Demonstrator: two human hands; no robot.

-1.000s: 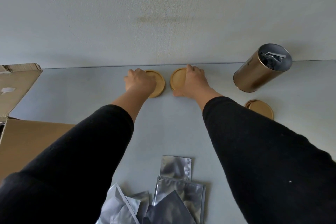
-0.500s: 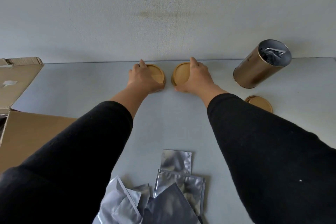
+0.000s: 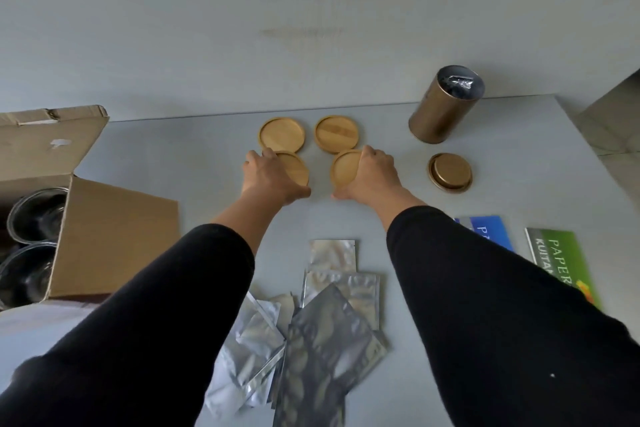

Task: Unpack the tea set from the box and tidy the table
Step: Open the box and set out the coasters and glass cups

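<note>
Soft, even daylight; faint shadows under each hand on the worktop [image 3: 173,149]. Wide-angle bending at the edges, slight overall softness, mild glare on foil pouches [image 3: 332,333].

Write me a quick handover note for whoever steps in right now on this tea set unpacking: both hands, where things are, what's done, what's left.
Left hand: on the near-left wooden coaster.
Right hand: on the near-right wooden coaster.
Done: two more coasters lie flat by the wall; gold canister stands open, its lid lying beside it.
Left: glassware sits in the cardboard box; foil pouches and two booklets lie loose on the table.
</note>
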